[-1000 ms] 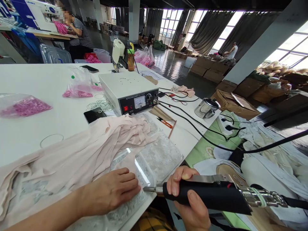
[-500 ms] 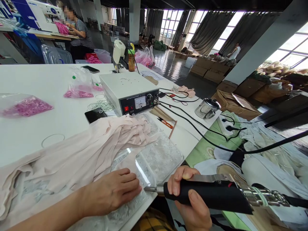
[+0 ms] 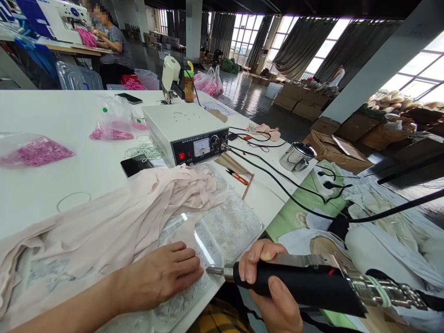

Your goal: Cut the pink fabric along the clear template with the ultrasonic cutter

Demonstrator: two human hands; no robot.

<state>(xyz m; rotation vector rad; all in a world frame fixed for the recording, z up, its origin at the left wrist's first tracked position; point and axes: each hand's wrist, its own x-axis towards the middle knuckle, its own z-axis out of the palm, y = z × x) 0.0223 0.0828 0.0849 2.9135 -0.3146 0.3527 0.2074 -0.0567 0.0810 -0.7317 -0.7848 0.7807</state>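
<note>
My right hand (image 3: 272, 286) is wrapped round the black handle of an ultrasonic welding gun (image 3: 305, 277). The gun's metal tip points left and sits close beside the fingertips of my left hand (image 3: 169, 275). That hand is closed, its bent fingers pressed together on a pale pink fabric strip (image 3: 183, 231) over a clear plastic-covered board (image 3: 236, 222). What lies beneath the fingers is hidden. A heap of pale pink fabric strips (image 3: 166, 189) stretches across the board to the left.
A white control box (image 3: 187, 127) with a dial stands behind the strips; black cables run from it to the right. Orange thread snips (image 3: 237, 176), a metal cup (image 3: 297, 157), a phone (image 3: 136, 165) and bags of pink pieces (image 3: 38, 150) lie around. A person sews at far left.
The view has shifted very slightly. My right hand and the welding gun have tilted a little, the gun's rear end dropping; my left hand stays in place.
</note>
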